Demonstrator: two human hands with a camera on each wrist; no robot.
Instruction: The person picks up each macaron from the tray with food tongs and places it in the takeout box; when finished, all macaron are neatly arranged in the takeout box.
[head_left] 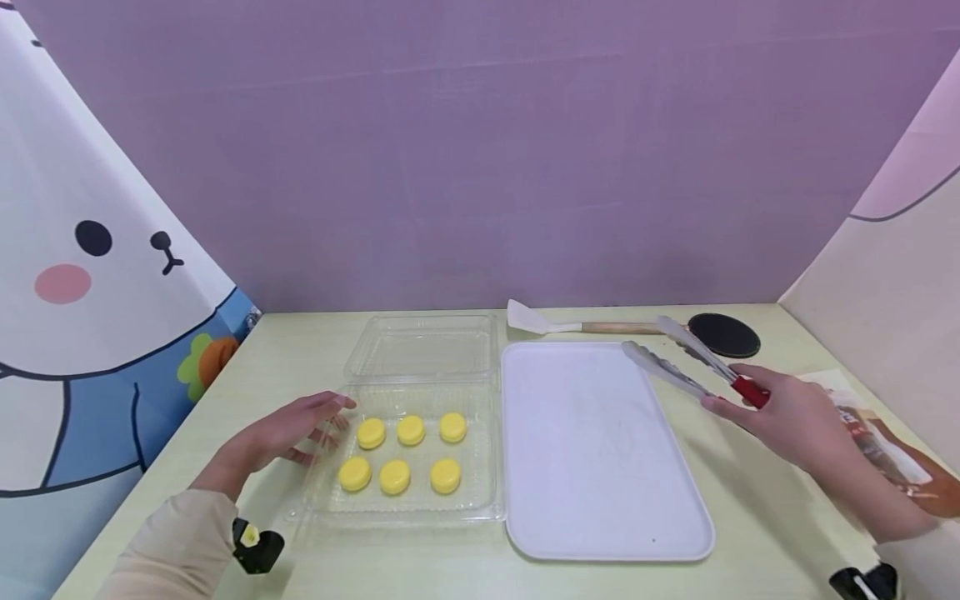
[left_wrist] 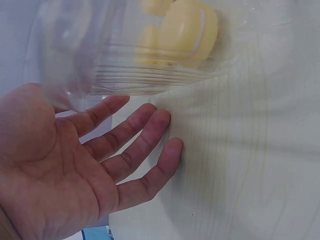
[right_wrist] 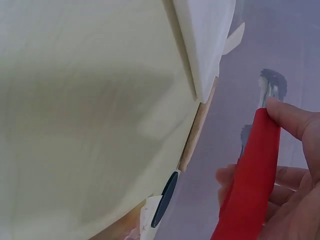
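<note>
A clear plastic clamshell box (head_left: 480, 504) lies with its lid folded back on the table, holding several yellow macarons (head_left: 394, 477) in two rows. At the box's left side is my left hand (head_left: 296, 429), its fingers loosely extended beside the wall. The thumb is partly hidden behind the plastic in the left wrist view; whether it touches is hard to tell. My right hand (head_left: 798, 417) grips metal tongs (head_left: 693, 348) by their red handles (right_wrist: 255, 175). The tongs' tips are spread, with nothing between them, above the right edge of a white tray (head_left: 600, 467).
Behind the tray lies a spatula (head_left: 618, 327) with a white blade and wooden handle. A round black disc (head_left: 724, 335) sits at the back right. Printed packaging (head_left: 888, 442) lies under my right forearm. A purple backdrop (head_left: 480, 167) rises at the table's rear edge.
</note>
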